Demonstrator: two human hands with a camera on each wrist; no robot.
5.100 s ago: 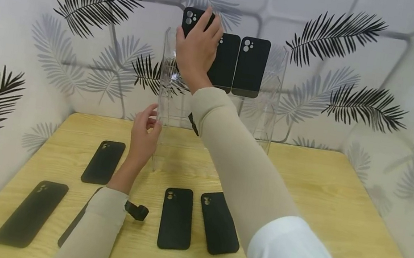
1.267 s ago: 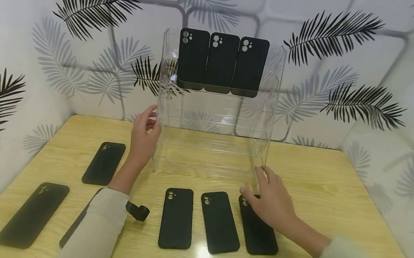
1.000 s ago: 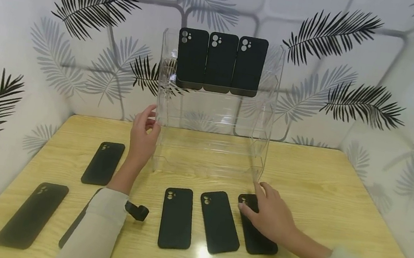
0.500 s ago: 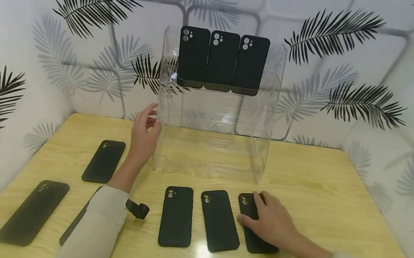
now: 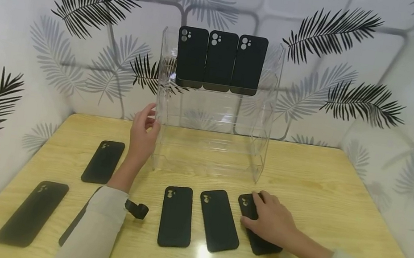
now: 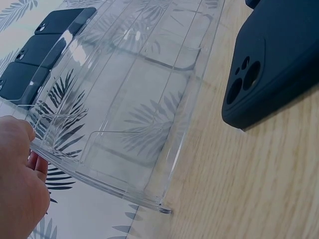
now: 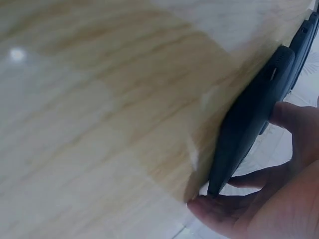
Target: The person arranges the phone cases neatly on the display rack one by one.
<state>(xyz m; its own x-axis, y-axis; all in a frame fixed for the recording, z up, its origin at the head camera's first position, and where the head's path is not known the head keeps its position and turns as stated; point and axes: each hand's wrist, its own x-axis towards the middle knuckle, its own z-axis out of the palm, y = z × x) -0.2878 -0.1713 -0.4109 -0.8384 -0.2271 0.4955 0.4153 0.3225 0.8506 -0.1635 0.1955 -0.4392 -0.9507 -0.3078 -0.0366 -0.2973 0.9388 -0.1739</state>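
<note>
Black case (image 5: 249,208) partly beneath right-hand fingers (image 7: 217,211)

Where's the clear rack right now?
In the head view, the rack stands centrally toward the back of the table, left hand holding its left side, three phone cases on its top tier.

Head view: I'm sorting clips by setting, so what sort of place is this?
Likely an indoor work booth: wooden table, leaf-print walls on three sides, and a clear rack holding three phone cases.

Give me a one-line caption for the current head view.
Left hand grips a clear rack, three black phone cases in its top tier; right hand grips another case.
</note>
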